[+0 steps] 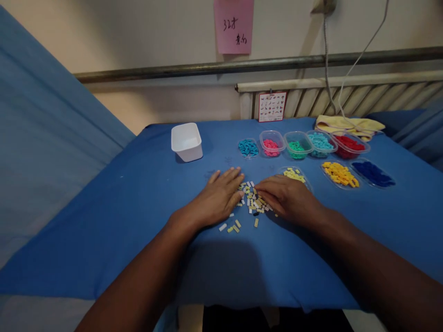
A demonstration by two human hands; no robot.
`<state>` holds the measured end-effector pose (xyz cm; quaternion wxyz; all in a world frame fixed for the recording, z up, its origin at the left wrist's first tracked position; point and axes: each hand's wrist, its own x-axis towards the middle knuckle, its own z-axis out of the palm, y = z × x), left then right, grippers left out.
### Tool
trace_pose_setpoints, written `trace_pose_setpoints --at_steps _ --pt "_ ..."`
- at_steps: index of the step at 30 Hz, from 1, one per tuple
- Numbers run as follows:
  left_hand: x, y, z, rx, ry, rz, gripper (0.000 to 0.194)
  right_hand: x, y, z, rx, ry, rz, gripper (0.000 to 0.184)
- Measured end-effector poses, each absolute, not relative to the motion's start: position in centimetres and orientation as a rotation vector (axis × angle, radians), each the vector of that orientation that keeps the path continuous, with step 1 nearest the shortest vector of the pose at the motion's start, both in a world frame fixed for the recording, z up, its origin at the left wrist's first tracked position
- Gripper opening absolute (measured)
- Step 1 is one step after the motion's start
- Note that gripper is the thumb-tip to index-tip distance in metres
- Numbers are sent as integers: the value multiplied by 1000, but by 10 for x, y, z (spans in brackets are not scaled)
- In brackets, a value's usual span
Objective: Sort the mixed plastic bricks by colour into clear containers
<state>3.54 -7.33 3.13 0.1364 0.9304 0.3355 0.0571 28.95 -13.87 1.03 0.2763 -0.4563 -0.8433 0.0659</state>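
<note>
A loose pile of small building bricks (256, 203), white, pale yellow and a few dark, lies on the blue cloth. My left hand (221, 193) rests flat at the pile's left side, fingers stretched out, some bricks touching its thumb. On the right, my right hand (285, 196) is bent over the pile with its fingertips pinched together among the bricks; what is between them, if anything, is hidden. Several stray bricks (236, 226) are scattered nearer to me. Just behind my right hand sits a clear tray of pale yellow bricks (293, 174), partly covered by the hand.
A white tub (187, 142) stands at the back left. Clear containers hold blue (248, 147), pink (271, 146), green (296, 148), turquoise (321, 142), red (349, 144), orange-yellow (341, 174) and dark blue (373, 173) bricks. A yellow cloth (346, 125) lies behind, near the radiator (367, 97).
</note>
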Motion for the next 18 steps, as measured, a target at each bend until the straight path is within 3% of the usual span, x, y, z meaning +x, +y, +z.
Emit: trace_pose_setpoints --at_steps 6,18 --pt "17 -33 14 2565 1310 756 47 263 -114 0 -1223 -2260 241 29" --pt "23 -31 -2 2528 1178 858 35 269 -119 11 -1406 -2448 280 26"
